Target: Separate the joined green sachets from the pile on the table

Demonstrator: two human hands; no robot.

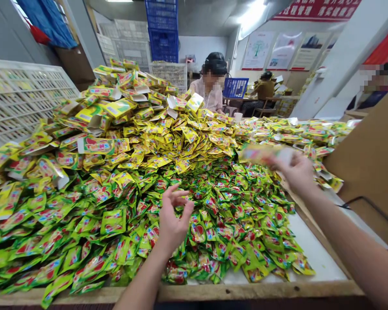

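A huge heap of small sachets covers the table: green ones (220, 224) in front, yellow ones (168, 142) behind. My left hand (173, 217) hovers above the green sachets with its fingers apart and slightly curled, holding nothing. My right hand (295, 170) is raised over the right side of the heap and grips a flat carton (263, 153), which is blurred by motion. Folded yellow cartons (95, 145) lie on the heap at the left and back.
The table's white top and wooden front edge (278, 289) show at the lower right. A brown cardboard sheet (371, 159) stands at the right. A person sits across the table (211, 88). White crates (19, 99) stand at left, blue crates (163, 30) behind.
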